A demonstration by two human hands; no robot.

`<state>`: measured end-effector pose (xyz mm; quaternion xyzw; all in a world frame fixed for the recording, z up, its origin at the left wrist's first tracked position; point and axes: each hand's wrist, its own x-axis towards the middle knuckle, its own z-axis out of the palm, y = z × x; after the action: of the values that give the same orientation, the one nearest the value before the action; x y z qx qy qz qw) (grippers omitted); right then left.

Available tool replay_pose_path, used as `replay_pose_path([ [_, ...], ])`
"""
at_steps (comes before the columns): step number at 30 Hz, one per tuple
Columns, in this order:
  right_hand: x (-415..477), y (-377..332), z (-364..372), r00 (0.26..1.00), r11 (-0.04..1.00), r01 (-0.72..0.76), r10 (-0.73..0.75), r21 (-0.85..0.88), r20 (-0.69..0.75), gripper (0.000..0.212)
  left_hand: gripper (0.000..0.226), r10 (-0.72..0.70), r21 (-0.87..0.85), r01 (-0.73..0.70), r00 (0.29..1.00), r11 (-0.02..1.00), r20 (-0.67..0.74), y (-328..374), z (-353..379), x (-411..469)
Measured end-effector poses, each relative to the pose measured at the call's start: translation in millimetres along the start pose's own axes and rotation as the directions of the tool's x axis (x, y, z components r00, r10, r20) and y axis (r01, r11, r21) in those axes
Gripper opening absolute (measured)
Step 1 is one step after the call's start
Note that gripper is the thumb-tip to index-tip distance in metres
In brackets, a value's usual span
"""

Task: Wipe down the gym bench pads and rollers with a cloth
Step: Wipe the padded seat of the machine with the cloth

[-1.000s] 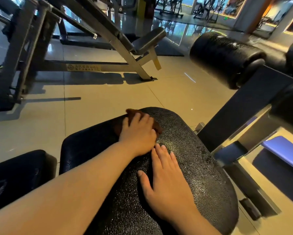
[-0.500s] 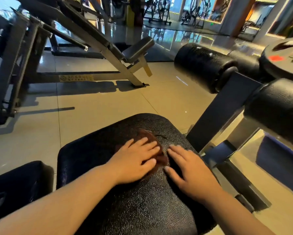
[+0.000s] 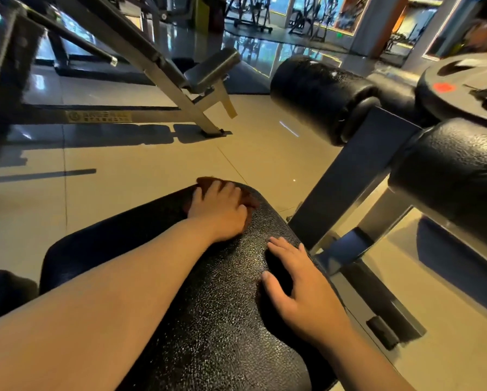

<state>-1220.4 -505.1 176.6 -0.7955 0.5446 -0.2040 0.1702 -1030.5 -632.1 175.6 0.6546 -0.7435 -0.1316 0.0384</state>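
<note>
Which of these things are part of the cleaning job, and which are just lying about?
In the job:
- cloth, under the left hand
- pad, with the right hand resting on it
- far roller
- near roller

Just lying about:
- weight plate
- other bench

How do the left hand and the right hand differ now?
The left hand presses a brown cloth at the far edge of the pad; the right hand lies bare on it, near its right side. The left hand reaches farther from the camera than the right hand. Both are palm down.
</note>
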Motion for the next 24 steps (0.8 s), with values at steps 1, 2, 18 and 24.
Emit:
replay_pose_path([
  [1,0,1,0,1.000,1.000,-0.005,0.006,0.023,-0.021,0.054,0.060,0.108,0.016,-0.108,0.994,0.994,0.012,4,1,-8],
  [2,-1,2,0,0.999,1.000,-0.004,0.005,0.029,-0.037,0.054,0.059,0.196,0.034,-0.196,0.980,0.980,0.018,4,3,-16],
  [18,-1,8,0,0.938,0.937,-0.001,0.121,0.348,-0.324,0.040,0.054,0.415,0.070,-0.415,0.910,0.907,0.020,33,6,-35],
  [24,2,14,-5,0.914,0.834,-0.053,0.262,0.550,-0.310,0.040,0.058,0.243,0.092,-0.240,0.970,0.966,-0.016,56,20,-34],
])
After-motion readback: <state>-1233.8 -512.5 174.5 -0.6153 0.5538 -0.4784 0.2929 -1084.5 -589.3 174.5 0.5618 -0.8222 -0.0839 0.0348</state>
